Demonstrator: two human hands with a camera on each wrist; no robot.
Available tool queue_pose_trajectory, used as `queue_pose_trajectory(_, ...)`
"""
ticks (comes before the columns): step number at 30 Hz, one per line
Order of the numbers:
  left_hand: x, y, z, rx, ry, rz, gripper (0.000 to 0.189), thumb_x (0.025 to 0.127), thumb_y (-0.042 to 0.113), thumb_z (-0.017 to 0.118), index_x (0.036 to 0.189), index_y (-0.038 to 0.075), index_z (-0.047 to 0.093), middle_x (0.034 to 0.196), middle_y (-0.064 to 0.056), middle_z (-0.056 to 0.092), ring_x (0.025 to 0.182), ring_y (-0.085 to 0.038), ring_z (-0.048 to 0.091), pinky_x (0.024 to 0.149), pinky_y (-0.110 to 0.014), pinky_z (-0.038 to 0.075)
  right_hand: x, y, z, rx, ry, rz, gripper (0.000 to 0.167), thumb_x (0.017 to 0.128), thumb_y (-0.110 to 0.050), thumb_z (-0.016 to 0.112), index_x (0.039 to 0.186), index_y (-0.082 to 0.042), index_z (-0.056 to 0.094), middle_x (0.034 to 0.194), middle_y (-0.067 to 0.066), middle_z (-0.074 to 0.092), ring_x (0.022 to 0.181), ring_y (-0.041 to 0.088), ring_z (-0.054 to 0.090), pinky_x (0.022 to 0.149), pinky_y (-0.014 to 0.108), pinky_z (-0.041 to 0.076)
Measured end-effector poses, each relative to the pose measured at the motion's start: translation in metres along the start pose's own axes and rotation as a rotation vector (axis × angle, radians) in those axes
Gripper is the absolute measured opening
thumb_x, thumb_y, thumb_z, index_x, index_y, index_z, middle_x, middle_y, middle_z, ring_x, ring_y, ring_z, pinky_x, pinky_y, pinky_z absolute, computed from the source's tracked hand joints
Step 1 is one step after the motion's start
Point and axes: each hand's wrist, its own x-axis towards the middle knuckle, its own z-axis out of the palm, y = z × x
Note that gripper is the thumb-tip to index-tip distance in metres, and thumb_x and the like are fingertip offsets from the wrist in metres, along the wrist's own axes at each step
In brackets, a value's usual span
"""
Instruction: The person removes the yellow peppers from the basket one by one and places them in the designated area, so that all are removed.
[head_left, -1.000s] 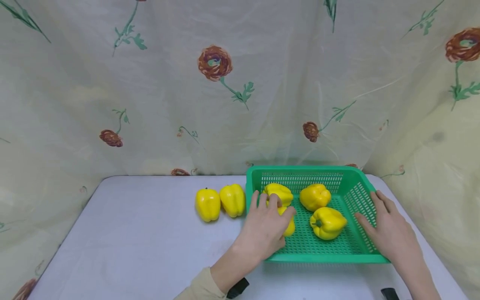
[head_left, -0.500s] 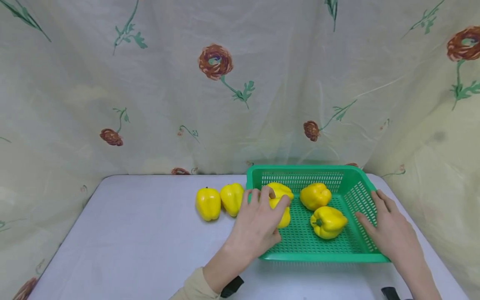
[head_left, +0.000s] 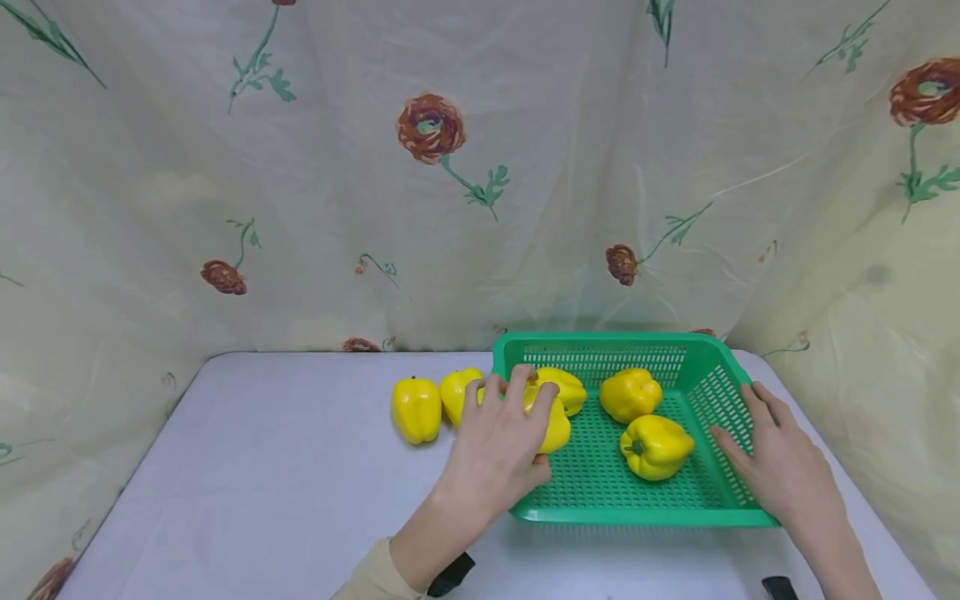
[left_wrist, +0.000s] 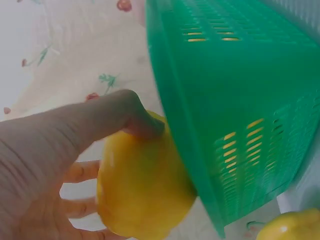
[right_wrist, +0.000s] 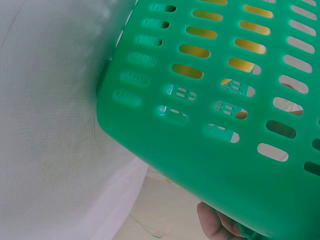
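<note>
Head: a yellow pepper [head_left: 557, 429] is gripped by the left hand [head_left: 491, 450] at the left rim of a green basket [head_left: 645, 517], steadied by the right hand [head_left: 787, 467]. The work seems partway: three peppers [head_left: 657, 447] are contained, two [head_left: 417, 410] lie outside on the pale table [head_left: 262, 483] (flowered curtain [head_left: 525, 275] behind).

Left wrist: the gripped pepper is pressed by the thumb [left_wrist: 145, 125].

Right wrist: the rim is held by fingertips [right_wrist: 209, 217].

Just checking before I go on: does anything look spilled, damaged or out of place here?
Nothing stands out: the green perforated basket shows no crack, the yellow bell peppers look whole where visible, and no spill shows on the white tablecloth.
</note>
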Motion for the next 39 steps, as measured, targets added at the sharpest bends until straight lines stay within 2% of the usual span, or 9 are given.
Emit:
queue_pose_trajectory(3, -0.002, -0.004, -0.003, 0.024, -0.026, -0.022, 0.073, 0.081, 0.036, 0.088, 0.145, 0.023, 0.055, 0.143, -0.005, 0.061, 0.113, -0.03, 0.065, 0.105, -0.051, 0.055, 0.0, 0.0, 0.0, 0.002, 0.0, -0.002, 0.082, 0.107, -0.037, 0.064, 0.16, 0.015, 0.031, 0.16, 0.044, 0.034, 0.132, 0.069, 0.046, 0.096, 0.083, 0.045)
queue_pose_trajectory(6, -0.003, -0.01, -0.004, 0.026, -0.018, -0.047, 0.072, 0.084, 0.038, 0.085, 0.148, 0.026, 0.054, 0.142, -0.006, 0.064, 0.112, -0.031, 0.068, 0.101, -0.049, 0.057, 0.0, 0.0, 0.0, 0.005, -0.001, 0.0, 0.082, 0.107, -0.037, 0.064, 0.161, 0.015, 0.03, 0.161, 0.044, 0.034, 0.132, 0.069, 0.045, 0.097, 0.083, 0.045)
queue_pose_trajectory(9, -0.006, -0.017, -0.004, -0.006, 0.007, -0.074, 0.065, 0.086, 0.038, 0.083, 0.145, 0.028, 0.057, 0.143, -0.01, 0.063, 0.106, -0.033, 0.071, 0.101, -0.049, 0.058, 0.0, -0.001, -0.001, 0.006, -0.005, 0.005, 0.082, 0.108, -0.038, 0.064, 0.161, 0.014, 0.03, 0.161, 0.044, 0.033, 0.132, 0.069, 0.045, 0.097, 0.084, 0.044)
queue_pose_trajectory(13, -0.01, -0.026, -0.004, -0.041, 0.048, -0.103, 0.057, 0.087, 0.036, 0.084, 0.137, 0.024, 0.061, 0.14, -0.012, 0.064, 0.099, -0.033, 0.074, 0.1, -0.051, 0.058, 0.0, -0.001, 0.0, 0.006, -0.009, 0.005, 0.082, 0.108, -0.038, 0.064, 0.161, 0.015, 0.03, 0.161, 0.044, 0.033, 0.132, 0.069, 0.045, 0.097, 0.084, 0.044)
queue_pose_trajectory(21, -0.014, -0.037, -0.004, -0.036, 0.117, -0.136, 0.052, 0.089, 0.04, 0.083, 0.134, 0.022, 0.064, 0.13, -0.013, 0.069, 0.077, -0.025, 0.073, 0.081, -0.042, 0.06, 0.0, 0.001, 0.0, 0.009, -0.003, -0.011, 0.082, 0.108, -0.039, 0.062, 0.161, 0.015, 0.029, 0.161, 0.044, 0.033, 0.132, 0.069, 0.045, 0.097, 0.084, 0.044)
queue_pose_trajectory(24, -0.014, -0.038, -0.004, -0.042, 0.109, -0.148, 0.052, 0.09, 0.041, 0.083, 0.134, 0.021, 0.064, 0.128, -0.011, 0.071, 0.083, -0.027, 0.071, 0.082, -0.041, 0.06, 0.0, 0.001, 0.001, 0.005, -0.005, -0.011, 0.082, 0.108, -0.039, 0.063, 0.161, 0.014, 0.029, 0.161, 0.044, 0.033, 0.132, 0.069, 0.045, 0.097, 0.084, 0.044)
queue_pose_trajectory(30, -0.013, -0.039, -0.004, -0.05, 0.113, -0.143, 0.058, 0.089, 0.041, 0.086, 0.135, 0.013, 0.066, 0.138, -0.011, 0.07, 0.101, -0.034, 0.068, 0.09, -0.042, 0.059, 0.0, 0.001, 0.0, 0.007, -0.002, -0.012, 0.082, 0.108, -0.038, 0.064, 0.161, 0.014, 0.03, 0.162, 0.044, 0.032, 0.132, 0.07, 0.045, 0.098, 0.084, 0.044)
queue_pose_trajectory(35, -0.015, -0.04, -0.005, -0.049, 0.102, -0.14, 0.052, 0.093, 0.038, 0.084, 0.14, 0.024, 0.064, 0.133, -0.004, 0.074, 0.098, -0.035, 0.069, 0.086, -0.041, 0.059, 0.0, 0.001, 0.0, 0.005, 0.005, -0.013, 0.081, 0.108, -0.037, 0.064, 0.161, 0.014, 0.03, 0.161, 0.044, 0.033, 0.131, 0.07, 0.045, 0.097, 0.084, 0.044)
queue_pose_trajectory(39, -0.018, -0.045, -0.007, -0.006, 0.073, -0.174, 0.045, 0.094, 0.042, 0.082, 0.135, 0.031, 0.066, 0.127, -0.001, 0.075, 0.094, -0.035, 0.069, 0.085, -0.043, 0.058, 0.0, 0.0, 0.0, 0.007, 0.003, -0.012, 0.081, 0.108, -0.037, 0.064, 0.161, 0.014, 0.03, 0.161, 0.044, 0.033, 0.132, 0.07, 0.045, 0.097, 0.084, 0.044)
